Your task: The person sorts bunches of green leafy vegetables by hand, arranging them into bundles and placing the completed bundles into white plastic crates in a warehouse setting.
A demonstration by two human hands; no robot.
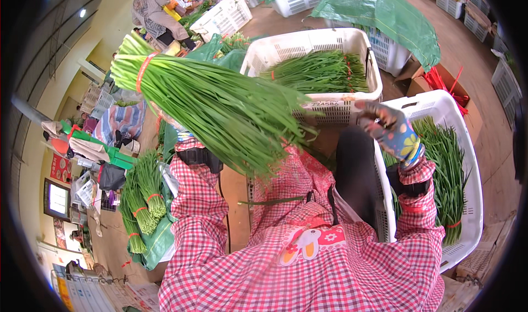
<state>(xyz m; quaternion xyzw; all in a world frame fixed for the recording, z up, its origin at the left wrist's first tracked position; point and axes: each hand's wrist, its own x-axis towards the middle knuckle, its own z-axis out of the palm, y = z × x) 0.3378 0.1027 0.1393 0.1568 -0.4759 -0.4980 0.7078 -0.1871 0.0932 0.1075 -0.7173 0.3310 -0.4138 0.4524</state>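
Head view: our left hand (180, 131), fingers mostly hidden, grips the leafy bundle (206, 100), stems far-left, tips slanting near-right, apart from our empty, half-open right hand (395, 133).

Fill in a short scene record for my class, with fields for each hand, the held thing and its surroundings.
Left hand: mostly hidden behind the green bunch it holds
Right hand: gloved, raised, blurred; nothing visible in it
Held thing: long thin leaves; a red band near the pale stem ends, which point upper left
In front: white crate holding more greens
At right: second white crate, also with greens
At left: banded bunches on a green sheet
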